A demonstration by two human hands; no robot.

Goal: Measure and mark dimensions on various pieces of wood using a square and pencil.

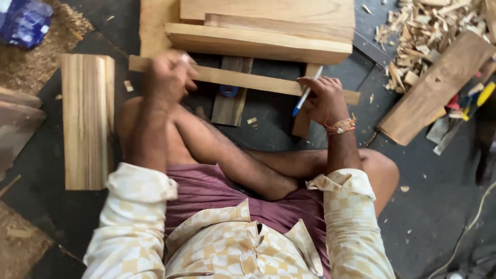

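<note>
A: What carries everything here?

B: A dark floor (444, 206), dusty with sawdust. The landmark is the wide pale plank (87, 121) lying flat at the left.

A: And around that plank?

B: Well to its right, two short dark wood blocks (231, 101) lie on the floor, a blue object between them. Far right of the plank sits a broad brown board (434, 88), with a heap of wood chips (423, 31) behind it. Up-left of the plank lies a blue plastic bag (23, 20).
</note>
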